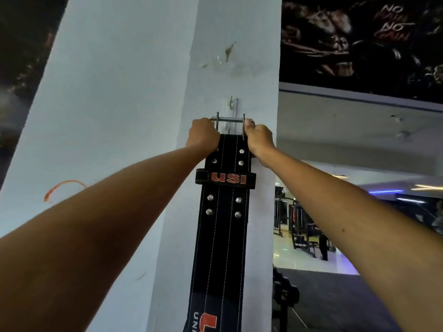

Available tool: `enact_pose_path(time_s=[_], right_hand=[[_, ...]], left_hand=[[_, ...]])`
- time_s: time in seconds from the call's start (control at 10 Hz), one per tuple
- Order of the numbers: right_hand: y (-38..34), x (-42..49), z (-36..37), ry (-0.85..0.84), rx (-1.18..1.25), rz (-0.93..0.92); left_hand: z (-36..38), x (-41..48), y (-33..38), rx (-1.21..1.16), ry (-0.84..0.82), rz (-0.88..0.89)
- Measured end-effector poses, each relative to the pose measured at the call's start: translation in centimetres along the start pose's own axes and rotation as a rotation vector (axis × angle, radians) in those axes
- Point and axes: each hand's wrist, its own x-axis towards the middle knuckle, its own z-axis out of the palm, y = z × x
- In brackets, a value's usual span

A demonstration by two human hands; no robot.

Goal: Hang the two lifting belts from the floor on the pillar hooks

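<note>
Black leather lifting belt (223, 226), white stitching in lengthwise rows, paired metal rivets, a keeper loop lettered "USI" in red. It hangs flat against the front face of the white pillar (124, 116), its lower end running out of the bottom of the view.

Buckle (230, 121): steel, with a roller bar lying level and two prongs pointing up. It sits at the top of the belt, just below a small metal hook (231, 105) fixed to the pillar. Whether the buckle touches the hook cannot be told; a strip of the hook's mount shows behind the roller bar.

Left hand (203, 136): fingers clenched around the left end of the buckle and the belt's upper corner, arm stretched up and forward.

Right hand (259, 140): fingers closed on the right end of the buckle, thumb tip pressed by the right prong, arm likewise raised.

Pillar surface: scuffed patch with a torn mark above the hook; an orange scrawl (63, 188) on the left face.

Surroundings: dark mural (359, 44) at upper right, lettered "NO PAIN NO GAIN"; gym machines (302, 233) on a glossy floor at lower right, well apart from the pillar.
</note>
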Motion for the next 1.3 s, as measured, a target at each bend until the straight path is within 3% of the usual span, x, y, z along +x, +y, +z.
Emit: enact_pose_path(time_s=[0.2,0.4,0.6,0.8,1.0,1.1,1.3], right_hand=[[1.3,0.7,1.0,0.027,-0.177,0.017],[0.7,0.0,0.2,-0.064,-0.144,0.129],[0.1,-2.4,0.5,0.074,-0.285,-0.032],[2.2,-6.2,0.8,-0.084,-0.486,-0.231],[3.3,-11.3,-0.2,-0.077,-0.615,-0.342],[4.0,-15.0,0.0,-0.153,-0.654,-0.342],[3.5,-20.9,-0.1,-0.122,-0.554,-0.232]], left_hand=[[0.9,0.3,-0.9,-0.042,0.009,-0.003],[0.6,-1.0,-2.0,0.081,0.008,0.008],[-0.7,-4.1,-4.1,0.309,-0.025,0.179],[-2.0,-8.5,-5.6,0.264,-0.042,0.341],[-3.9,-12.1,-6.6,0.401,-0.15,0.423],[-4.5,-14.0,-7.8,0.428,-0.219,0.476],[-5.7,-18.0,-8.9,0.28,-0.267,0.439]])
